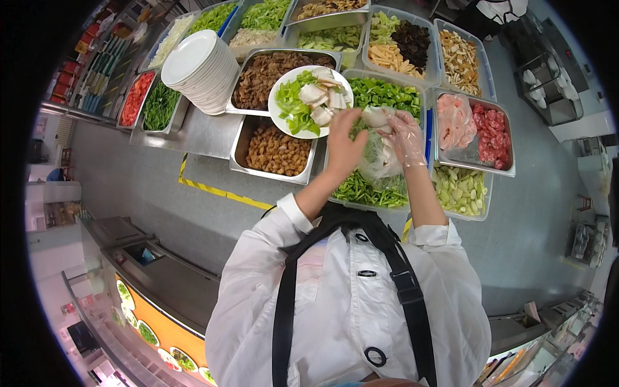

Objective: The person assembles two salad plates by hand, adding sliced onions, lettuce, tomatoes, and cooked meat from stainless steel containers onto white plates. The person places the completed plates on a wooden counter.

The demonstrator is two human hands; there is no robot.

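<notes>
My right hand [407,140], in a clear plastic glove, is closed on a thin clear plastic bag [380,164] with something pale inside. My left hand [345,145] is bare, its thumb and fingers apart, between that bag and a white plate [282,120]. Whether its fingertips touch the bag is hard to see. On the plate lie chopped green vegetable pieces [298,103] and pale meat slices [322,97]. The plate rests over the edges of the metal trays. Beneath my hands is a clear tub of cut green vegetables [367,193].
Left of the plate stands a tall stack of white plates [203,74]. Metal trays of browned meat [274,72] and brown cubes [278,151] sit beside it. To the right are a raw meat tray [493,132] and sliced pale green vegetables [461,191]. Several food tubs line the back.
</notes>
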